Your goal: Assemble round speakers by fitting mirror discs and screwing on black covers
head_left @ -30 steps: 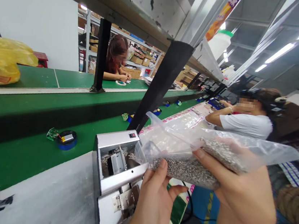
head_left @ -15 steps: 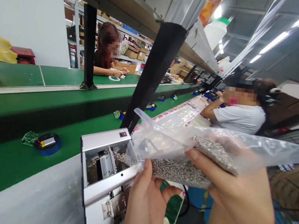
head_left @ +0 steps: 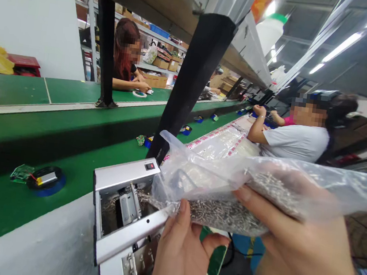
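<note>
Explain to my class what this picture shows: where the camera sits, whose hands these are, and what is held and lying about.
The camera is worn on a person's head, so it looks down at that person's own two bare hands. The left hand and the right hand both grip a clear plastic bag full of small metal screws. The bag's open end is at the open top of a silver metal box, where some screws lie. Beyond it runs a green belt bearing a blue tape roll with a small part on it. Two others sit nearby: a co-worker in white on the right, another person across the belt.
</note>
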`<state>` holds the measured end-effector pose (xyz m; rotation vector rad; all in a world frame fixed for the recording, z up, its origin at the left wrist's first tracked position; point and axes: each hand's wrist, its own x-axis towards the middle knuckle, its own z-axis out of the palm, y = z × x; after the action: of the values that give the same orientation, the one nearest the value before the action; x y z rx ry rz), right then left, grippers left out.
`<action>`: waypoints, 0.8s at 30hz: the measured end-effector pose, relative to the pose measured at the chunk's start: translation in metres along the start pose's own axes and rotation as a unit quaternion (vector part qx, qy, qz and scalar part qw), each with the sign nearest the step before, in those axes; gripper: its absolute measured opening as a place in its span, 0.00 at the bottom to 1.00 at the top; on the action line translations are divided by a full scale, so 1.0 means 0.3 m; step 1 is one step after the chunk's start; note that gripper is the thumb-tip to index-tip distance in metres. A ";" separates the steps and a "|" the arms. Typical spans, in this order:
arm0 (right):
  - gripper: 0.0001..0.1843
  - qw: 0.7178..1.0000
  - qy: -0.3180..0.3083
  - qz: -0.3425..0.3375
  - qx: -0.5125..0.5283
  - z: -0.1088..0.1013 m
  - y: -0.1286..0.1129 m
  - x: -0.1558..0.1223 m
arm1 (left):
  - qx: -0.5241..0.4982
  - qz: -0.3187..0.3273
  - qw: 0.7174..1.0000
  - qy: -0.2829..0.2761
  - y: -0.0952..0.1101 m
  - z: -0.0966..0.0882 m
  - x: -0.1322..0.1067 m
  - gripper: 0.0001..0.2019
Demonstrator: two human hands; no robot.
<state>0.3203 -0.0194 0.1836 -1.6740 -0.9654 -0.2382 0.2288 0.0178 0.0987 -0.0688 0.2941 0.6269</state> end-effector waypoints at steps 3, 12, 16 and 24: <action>0.09 0.999 -0.019 0.025 0.042 0.007 -0.004 -0.010 | -0.008 -0.002 1.000 0.010 -0.007 -0.007 0.006 0.13; 0.08 0.999 -0.036 -0.010 0.010 0.001 0.007 -0.012 | -0.023 -0.019 0.999 -0.032 0.015 -0.014 0.007 0.20; 0.07 0.989 -0.135 -0.061 -0.031 -0.027 0.000 0.032 | -0.009 -0.005 1.000 -0.023 0.015 0.001 0.000 0.18; 0.08 0.987 -0.148 -0.048 -0.049 -0.043 0.002 0.034 | 0.004 -0.009 1.000 -0.010 0.009 0.004 0.000 0.11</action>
<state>0.3314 -0.0260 0.1938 -1.7874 -1.2761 -0.1040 0.2275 0.0202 0.1001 -0.0578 0.2764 0.6076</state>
